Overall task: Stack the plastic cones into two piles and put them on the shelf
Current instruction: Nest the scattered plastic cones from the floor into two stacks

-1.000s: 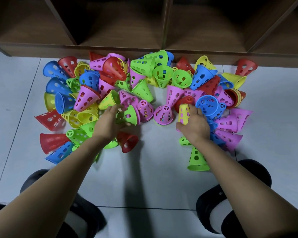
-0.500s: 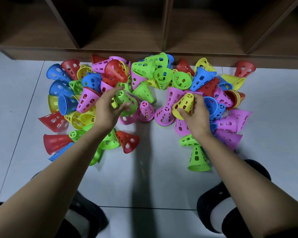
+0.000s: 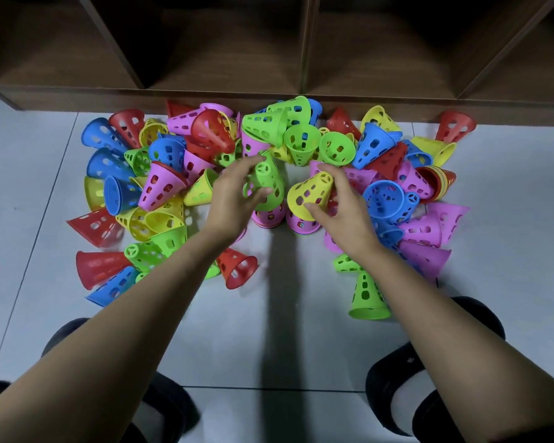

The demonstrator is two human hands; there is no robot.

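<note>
Several perforated plastic cones in red, blue, green, yellow and pink lie scattered on the grey floor below a wooden shelf [image 3: 205, 94]. My left hand [image 3: 234, 199] holds a green cone [image 3: 267, 183] above a pink cone [image 3: 268, 216] standing upright on the floor. A yellow cone [image 3: 311, 193] is gripped by my right hand [image 3: 346, 206] over a second upright pink cone [image 3: 301, 223]. Both held cones point up and away from me, tilted. The two pink cones stand side by side in the middle of the heap.
The shelf's dark open compartments [image 3: 221, 43] run along the back. An upright green cone [image 3: 368, 295] stands near my right forearm, and a red cone [image 3: 239, 270] lies on its side by my left forearm. My black shoes [image 3: 429, 401] are at the bottom.
Both hands lifted their cones off the floor and carried them forward and inward, until they hang over the two upright pink cones. The green cone has turned tip-up.
</note>
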